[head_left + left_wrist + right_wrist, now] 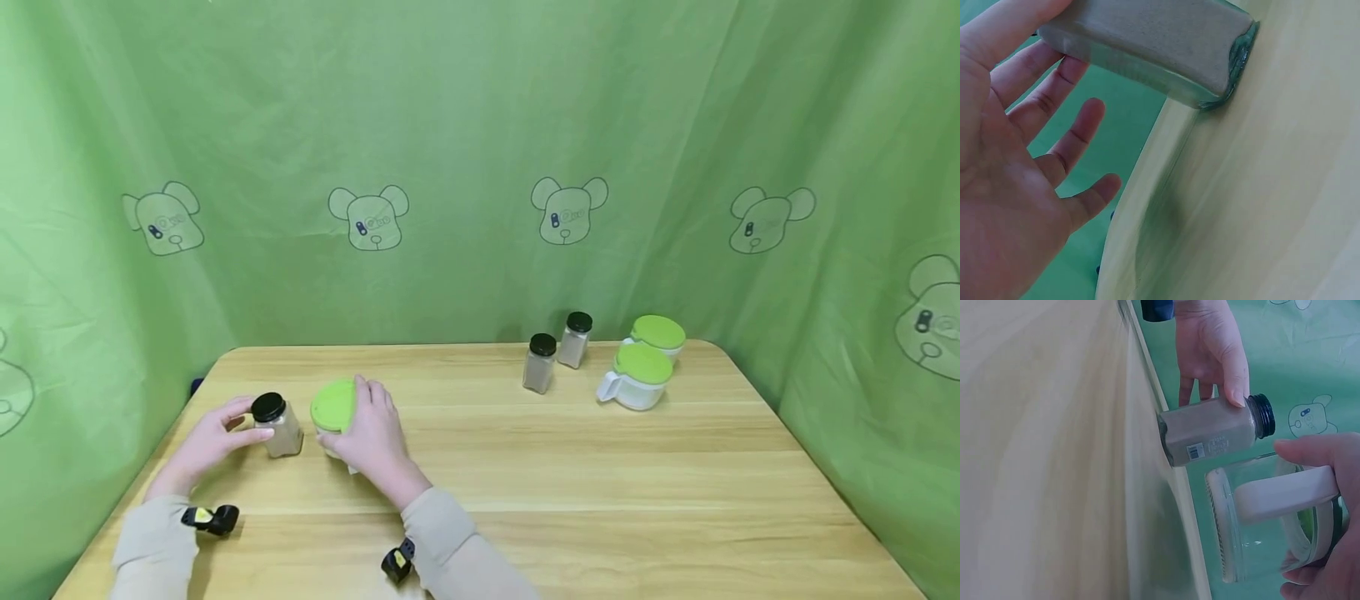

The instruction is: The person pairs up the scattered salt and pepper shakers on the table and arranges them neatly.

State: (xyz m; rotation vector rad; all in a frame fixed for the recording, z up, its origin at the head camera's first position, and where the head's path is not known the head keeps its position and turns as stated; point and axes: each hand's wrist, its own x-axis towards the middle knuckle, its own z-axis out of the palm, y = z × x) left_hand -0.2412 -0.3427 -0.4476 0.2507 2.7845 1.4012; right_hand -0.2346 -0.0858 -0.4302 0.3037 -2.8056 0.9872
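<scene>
On the table's left side, my left hand (206, 442) holds a clear jar (281, 429) with a black screw lid and greyish-beige contents. Its thumb lies across the near side, with the index and middle fingers behind; ring and little fingers stay off the jar in the left wrist view. Just right of it, my right hand (377, 437) grips a seasoning pot with a green lid (332, 406) from above, thumb and fingers spread round its top. The right wrist view shows the pot's clear body and white handle (1285, 494). Whether the pot's base touches the table cannot be told.
Two similar black-lidded jars (539, 367) (574, 342) stand upright toward the back, right of centre. Beyond them are two green-lidded white pots (637, 392) (658, 332), one behind the other. Green curtains (465, 292) border the wooden table (600, 500) at the back and sides.
</scene>
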